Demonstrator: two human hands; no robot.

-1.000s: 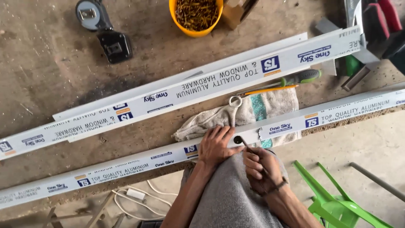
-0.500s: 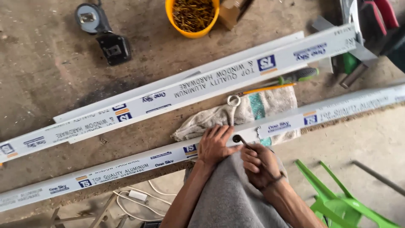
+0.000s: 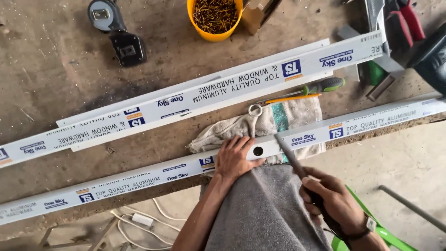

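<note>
A long white aluminium profile [image 3: 139, 174] lies along the near edge of the workbench, with a small round hole [image 3: 258, 151] in it. My left hand [image 3: 232, 158] presses flat on the profile just left of the hole. My right hand [image 3: 332, 202] grips the handle of a thin grey file [image 3: 288, 155], whose tip points up and left toward the profile beside the hole. A crumpled beige cloth [image 3: 260, 125] sits under and behind the profile.
A second white profile [image 3: 209, 95] lies diagonally behind. A green-handled screwdriver [image 3: 320, 86], an orange pencil [image 3: 292, 98], a yellow tub of screws [image 3: 214, 18], a black tool [image 3: 116, 32] and power tools [image 3: 399, 32] occupy the bench. A green plastic chair [image 3: 385, 237] stands below right.
My right hand has drawn back down and right from the hole, and the file is now in plain view. The left hand stays on the profile.
</note>
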